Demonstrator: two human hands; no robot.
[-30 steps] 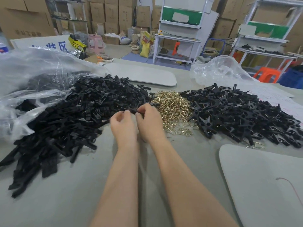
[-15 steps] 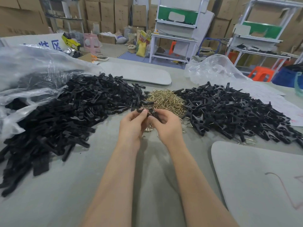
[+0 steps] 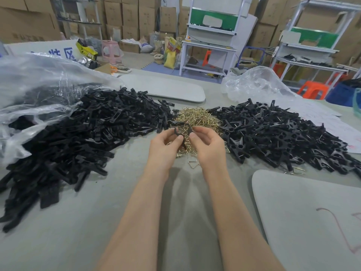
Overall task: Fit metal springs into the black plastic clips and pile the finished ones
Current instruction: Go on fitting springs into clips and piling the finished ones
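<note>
Two clip piles: left pile [image 3: 78, 137], right pile [image 3: 283, 137]. One spring heap [image 3: 197, 117] between. Two bags: left bag [image 3: 39, 81], right bag [image 3: 254, 85].

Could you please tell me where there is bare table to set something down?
Free: the near tabletop between the loose clip pile and the grey board, beside the forearms; the board itself too. Crowded: the middle, springs and finished clips.

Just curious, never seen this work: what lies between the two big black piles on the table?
The head view shows a small heap of gold-coloured metal springs there, touching the left pile and the right pile.
</note>
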